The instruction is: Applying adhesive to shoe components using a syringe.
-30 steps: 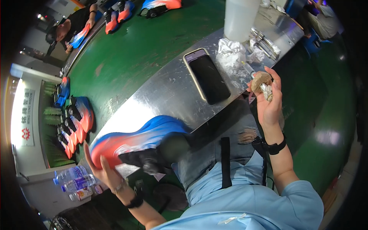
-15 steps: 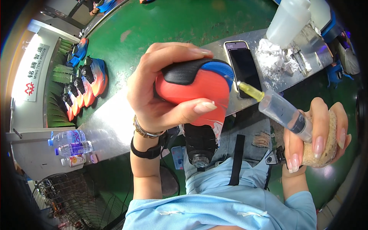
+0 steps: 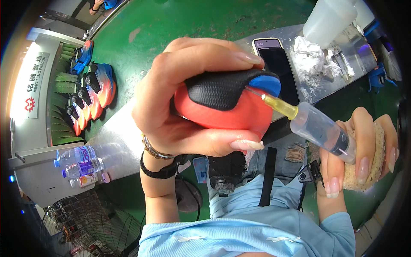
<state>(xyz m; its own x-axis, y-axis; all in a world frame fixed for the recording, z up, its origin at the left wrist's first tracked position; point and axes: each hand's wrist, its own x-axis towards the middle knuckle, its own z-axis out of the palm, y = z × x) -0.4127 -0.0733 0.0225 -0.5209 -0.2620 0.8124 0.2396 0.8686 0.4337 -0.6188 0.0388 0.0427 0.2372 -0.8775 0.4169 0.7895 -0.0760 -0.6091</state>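
My left hand (image 3: 188,107) grips a red, black and blue sports shoe (image 3: 222,100) and holds it up close to the camera, toe end toward me. My right hand (image 3: 355,150) holds a clear syringe (image 3: 319,128) with a yellow hub, together with a tan sponge (image 3: 372,158) pressed in the palm. The syringe's thin needle touches the seam between the black mesh and the blue part of the shoe.
Behind the shoe a metal bench (image 3: 299,47) carries a black phone (image 3: 278,64), crumpled white paper (image 3: 310,53) and a translucent plastic container (image 3: 327,19). Several matching shoes (image 3: 92,92) sit on a rack at left, with water bottles (image 3: 77,160) below. The floor (image 3: 171,25) is green.
The shoe came up from my lap to in front of the camera. The syringe in my right hand moved in, and its needle now meets the shoe's seam.
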